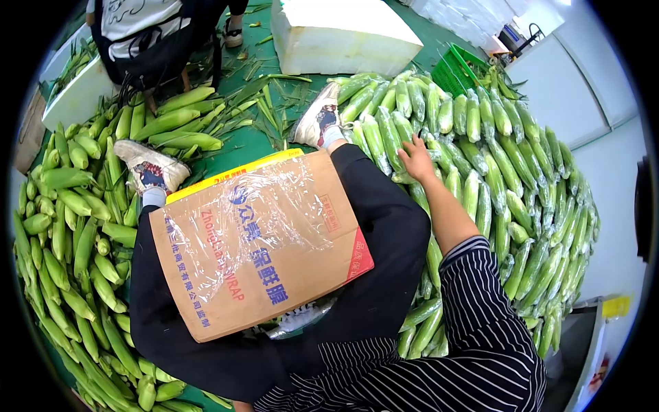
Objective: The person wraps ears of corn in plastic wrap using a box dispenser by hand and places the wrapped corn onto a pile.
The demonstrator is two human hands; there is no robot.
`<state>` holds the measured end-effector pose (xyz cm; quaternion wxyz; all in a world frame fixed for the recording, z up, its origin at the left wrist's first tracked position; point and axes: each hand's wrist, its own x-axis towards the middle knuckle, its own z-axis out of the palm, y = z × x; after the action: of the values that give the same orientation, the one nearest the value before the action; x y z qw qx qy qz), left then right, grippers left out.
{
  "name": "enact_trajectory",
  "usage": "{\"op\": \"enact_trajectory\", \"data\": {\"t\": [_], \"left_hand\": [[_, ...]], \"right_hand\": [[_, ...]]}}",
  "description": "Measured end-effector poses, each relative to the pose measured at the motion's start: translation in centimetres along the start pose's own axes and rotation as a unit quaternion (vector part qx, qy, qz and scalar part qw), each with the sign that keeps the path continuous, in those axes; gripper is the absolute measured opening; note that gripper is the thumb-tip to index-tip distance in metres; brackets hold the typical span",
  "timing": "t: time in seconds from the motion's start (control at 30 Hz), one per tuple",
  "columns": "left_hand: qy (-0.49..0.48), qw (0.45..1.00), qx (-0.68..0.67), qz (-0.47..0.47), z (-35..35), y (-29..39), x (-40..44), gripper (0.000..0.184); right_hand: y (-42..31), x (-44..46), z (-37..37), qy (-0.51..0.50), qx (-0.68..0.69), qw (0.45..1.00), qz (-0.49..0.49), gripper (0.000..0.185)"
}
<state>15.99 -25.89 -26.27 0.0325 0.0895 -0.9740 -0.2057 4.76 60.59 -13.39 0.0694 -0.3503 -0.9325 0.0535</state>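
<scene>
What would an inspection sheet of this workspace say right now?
Surface: smooth green floor, partly covered.
Job's things: unwrapped green corn ears, piled left; film-wrapped green corn ears, stacked right; flat brown cardboard box, on the lap.
Clutter: thin green leaf strips, scattered.
Hands: right hand, open over the film-wrapped ears, contact unclear; left hand out of view.
Cables: nothing seen for certain.
Surroundings: white foam box, green plastic crate.

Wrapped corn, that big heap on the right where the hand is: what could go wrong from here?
The wrapped corn is heaped loosely in smooth plastic, so pieces might slide if the right hand knocks or pulls one. The carton rests across the person's legs and could tip if a knee shifts. Leaves scattered on the green floor may be slippery for anyone walking through.
</scene>
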Motion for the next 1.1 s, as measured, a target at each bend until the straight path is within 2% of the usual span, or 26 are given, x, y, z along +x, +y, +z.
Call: {"op": "enact_trajectory", "data": {"t": [0.1,0.23,0.37,0.47,0.5,0.53,0.6,0.67,0.7,0.73,0.77,0.8,0.83,0.87,0.93,1.0,1.07,1.1], "left_hand": [[0.016,0.997,0.038,-0.066,-0.6,-0.7,0.0,0.058],[0.047,0.984,0.092,-0.143,-1.7,-0.9,0.5,0.062],[0.081,0.968,0.129,-0.201,-4.0,-0.8,0.8,0.066],[0.115,0.965,0.118,-0.205,-2.1,-9.8,-1.3,0.069],[0.047,0.960,0.079,-0.263,-2.3,-9.2,-1.1,0.071],[0.001,0.962,0.119,-0.246,-3.3,-8.7,-1.6,0.069],[0.120,0.982,0.137,-0.043,-3.6,-10.8,-0.1,0.070],[-0.010,0.985,0.120,-0.120,-5.6,-6.6,2.9,0.055],[-0.045,0.992,0.071,-0.091,-5.0,-9.0,3.1,0.058],[-0.080,0.995,0.018,-0.056,-4.9,-10.9,3.9,0.061],[-0.065,0.993,0.035,-0.091,-6.1,-11.1,3.4,0.062],[-0.052,0.990,0.051,-0.121,-7.5,-11.5,2.8,0.064],[-0.040,0.986,0.067,-0.149,-9.1,-10.9,2.5,0.065],[0.008,0.966,0.050,-0.254,-11.9,-6.9,2.8,0.068],[0.085,0.950,0.074,-0.290,-17.0,-8.0,2.5,0.071],[0.177,0.971,0.008,-0.159,-22.6,-3.0,4.4,0.073],[0.235,0.957,-0.159,-0.052,-24.8,11.0,8.4,0.076],[0.183,0.950,-0.250,-0.038,-25.0,15.6,10.0,0.082]], "right_hand": [[-1.8,-3.2,-2.0,0.095,0.025,0.995,-0.023,0.039],[-5.2,-7.2,-5.7,0.150,0.215,0.964,-0.054,0.024],[-7.6,-9.8,-7.5,0.118,0.316,0.941,-0.043,0.019],[-8.0,-10.2,-6.6,0.107,0.402,0.909,-0.013,0.018],[-8.0,-10.2,-6.4,0.101,0.404,0.909,-0.019,0.018],[-8.2,-10.1,-6.3,0.104,0.421,0.901,-0.035,0.018],[-9.3,-10.3,-7.1,0.090,0.405,0.910,-0.013,0.018],[-12.2,-11.2,-8.6,0.060,0.420,0.903,-0.067,0.017],[-13.1,-11.5,-8.9,0.028,0.392,0.908,-0.142,0.017],[-15.4,-12.7,-10.5,-0.058,0.369,0.906,-0.201,0.025],[-16.4,-13.5,-11.1,-0.175,0.327,0.895,-0.249,0.043],[-18.6,-14.5,-12.7,-0.250,0.253,0.891,-0.284,0.064],[-20.0,-15.5,-13.1,-0.280,0.229,0.874,-0.326,0.075],[-20.8,-16.4,-12.7,-0.304,0.172,0.877,-0.330,0.078],[-21.5,-16.9,-9.9,-0.242,0.157,0.870,-0.400,0.064],[-21.4,-17.1,-7.4,-0.183,0.178,0.881,-0.398,0.051],[-22.0,-17.1,-6.8,-0.148,0.190,0.888,-0.392,0.040],[-22.4,-17.3,-7.1,-0.140,0.193,0.891,-0.387,0.036]]}}
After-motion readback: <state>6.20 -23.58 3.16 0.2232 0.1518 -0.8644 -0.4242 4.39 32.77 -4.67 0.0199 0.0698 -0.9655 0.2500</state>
